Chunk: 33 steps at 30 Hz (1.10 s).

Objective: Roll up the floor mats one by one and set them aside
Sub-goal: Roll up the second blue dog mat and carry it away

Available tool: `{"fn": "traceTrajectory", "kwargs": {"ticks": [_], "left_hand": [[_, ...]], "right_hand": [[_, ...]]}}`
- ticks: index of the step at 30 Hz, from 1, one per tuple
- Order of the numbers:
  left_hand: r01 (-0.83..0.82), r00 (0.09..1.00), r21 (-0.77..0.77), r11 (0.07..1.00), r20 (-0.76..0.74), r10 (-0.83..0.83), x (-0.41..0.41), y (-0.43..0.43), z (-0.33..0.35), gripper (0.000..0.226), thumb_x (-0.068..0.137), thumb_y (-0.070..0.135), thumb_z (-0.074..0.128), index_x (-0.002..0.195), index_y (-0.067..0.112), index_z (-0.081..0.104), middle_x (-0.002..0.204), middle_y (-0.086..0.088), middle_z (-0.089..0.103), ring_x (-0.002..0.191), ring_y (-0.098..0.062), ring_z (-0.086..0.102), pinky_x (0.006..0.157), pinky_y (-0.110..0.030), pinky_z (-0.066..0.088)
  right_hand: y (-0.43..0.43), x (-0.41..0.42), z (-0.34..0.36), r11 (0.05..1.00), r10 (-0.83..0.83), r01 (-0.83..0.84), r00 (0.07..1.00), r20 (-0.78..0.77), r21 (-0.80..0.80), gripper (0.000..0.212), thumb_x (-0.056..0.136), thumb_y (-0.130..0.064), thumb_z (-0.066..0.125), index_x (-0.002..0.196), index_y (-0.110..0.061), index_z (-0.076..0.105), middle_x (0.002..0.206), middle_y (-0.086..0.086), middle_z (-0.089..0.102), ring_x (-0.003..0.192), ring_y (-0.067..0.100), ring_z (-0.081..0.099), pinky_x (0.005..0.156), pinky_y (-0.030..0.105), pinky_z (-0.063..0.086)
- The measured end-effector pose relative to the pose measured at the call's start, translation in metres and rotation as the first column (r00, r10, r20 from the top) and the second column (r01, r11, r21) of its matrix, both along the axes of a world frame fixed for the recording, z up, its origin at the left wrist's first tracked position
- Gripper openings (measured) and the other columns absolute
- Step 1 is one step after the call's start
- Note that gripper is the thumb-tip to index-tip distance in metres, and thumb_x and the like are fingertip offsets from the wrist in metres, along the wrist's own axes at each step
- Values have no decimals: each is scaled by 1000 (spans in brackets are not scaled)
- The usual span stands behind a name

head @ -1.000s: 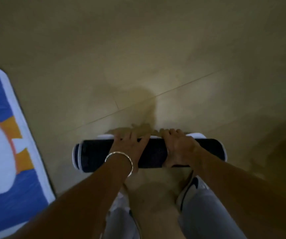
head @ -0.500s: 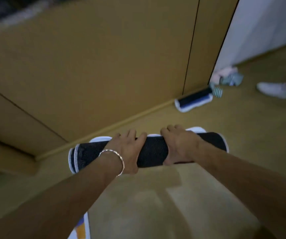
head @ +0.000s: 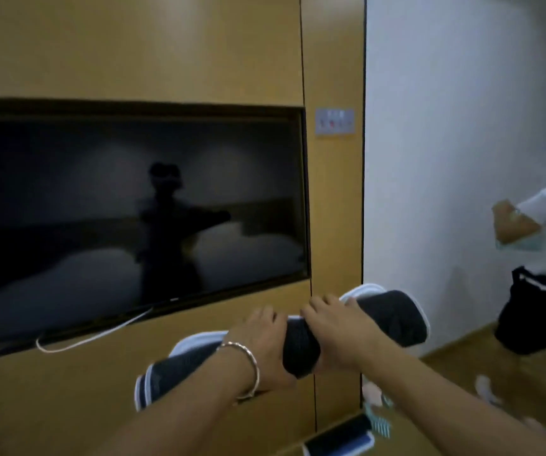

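Up off the floor, before a wood-panelled wall [head: 133,44], the rolled mat [head: 393,319] is held crosswise and tilted, its right end higher than its left. Its dark backing faces out, with white edging showing at both ends. The left hand [head: 265,343], with a thin bracelet [head: 248,366] at the wrist, and the right hand [head: 337,327] grip the roll near its middle, just beside each other, fingers curled over the top.

A grey switch plate [head: 334,121] on the panel carries small marks too blurred to read. A dark screen [head: 100,209] is set into the panel, and a white cable [head: 94,335] loops below its lower edge.

The roll's right end reaches past the panel's edge, in front of a white wall [head: 445,126]. Another person [head: 544,258] stands at the far right, well apart from that end, with a strip of wooden floor [head: 462,363] between. Low down, a second rolled mat [head: 337,441] lies at the foot of the panel.
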<state>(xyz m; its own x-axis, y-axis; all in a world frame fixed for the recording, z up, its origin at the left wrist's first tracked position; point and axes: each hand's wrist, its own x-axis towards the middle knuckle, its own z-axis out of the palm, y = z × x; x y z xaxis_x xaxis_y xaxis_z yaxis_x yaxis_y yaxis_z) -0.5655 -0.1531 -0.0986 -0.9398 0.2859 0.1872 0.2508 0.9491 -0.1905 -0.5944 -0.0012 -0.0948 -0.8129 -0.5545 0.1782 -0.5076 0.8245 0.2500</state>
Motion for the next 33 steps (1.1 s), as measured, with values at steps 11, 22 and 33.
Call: {"fn": "traceTrajectory", "kwargs": {"ticks": [11,22,33], "left_hand": [[-137,974,109,985,-166,154,-15,27,49,67,68,60,66,116,20,42,119,-3,47,108,-23,49,80,-37,44],[-181,947,450,874,-159,278,-66,10,79,80,57,62,73,117,20,42,121,-3,47,114,-23,46,85,-40,46],[-169,941,977,-128,198,274,-150,-73,102,98,54,52,82,124,9,29,128,-17,43,111,-37,52,92,-48,48]], "right_hand": [[20,-7,25,985,16,-77,928,-372,-152,67,76,-27,69,136,-18,42,136,8,48,128,28,42,109,50,31],[3,-22,55,945,-77,-92,869,-488,-313,60,72,-20,73,128,-12,50,125,11,55,119,30,51,99,44,43],[-113,-99,74,860,18,70,986,166,-505,121,76,-44,70,142,-31,-31,139,11,35,113,29,51,86,39,50]]}}
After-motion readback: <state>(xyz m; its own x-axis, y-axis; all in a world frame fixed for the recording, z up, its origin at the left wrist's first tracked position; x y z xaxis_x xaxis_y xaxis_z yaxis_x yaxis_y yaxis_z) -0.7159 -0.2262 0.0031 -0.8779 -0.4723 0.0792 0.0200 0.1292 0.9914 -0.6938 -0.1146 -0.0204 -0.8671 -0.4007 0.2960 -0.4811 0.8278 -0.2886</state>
